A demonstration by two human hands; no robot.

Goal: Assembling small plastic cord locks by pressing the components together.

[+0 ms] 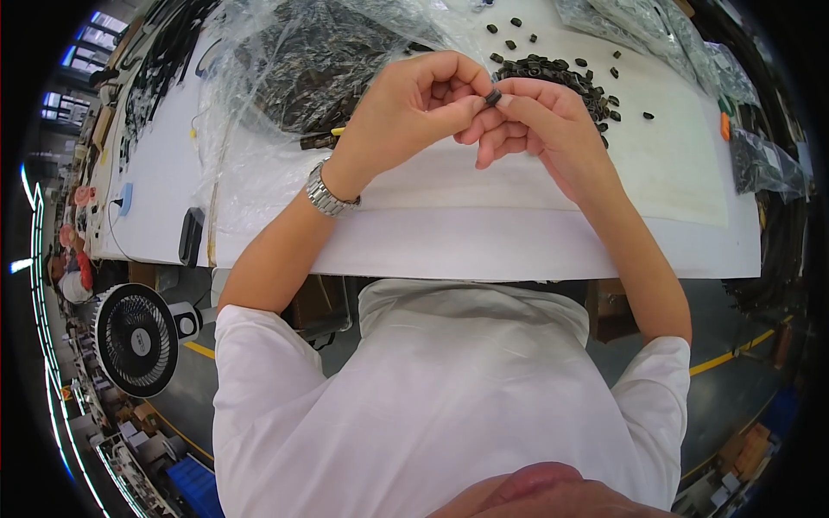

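Note:
Between the fingertips of both hands is a small black part point(493, 97), short and blocky, its exact kind too small to make out. My left hand point(423, 108) pinches it from the left with thumb and forefinger. From the right, my right hand point(546, 121) closes thumb and forefinger on the same part. Both hands are raised above the white table. Just behind the right hand lies a heap of similar small black parts point(553, 71), partly hidden by the fingers. Behind the left hand, a clear plastic bag point(319, 65) holds many dark pieces.
More clear plastic bags point(643, 34) lie at the back right, near an orange-handled tool point(724, 125). Long black strips point(168, 60) spread over the far left. A dark oblong case point(192, 236) rests by the white table's point(484, 242) front edge. A fan point(138, 339) stands at lower left.

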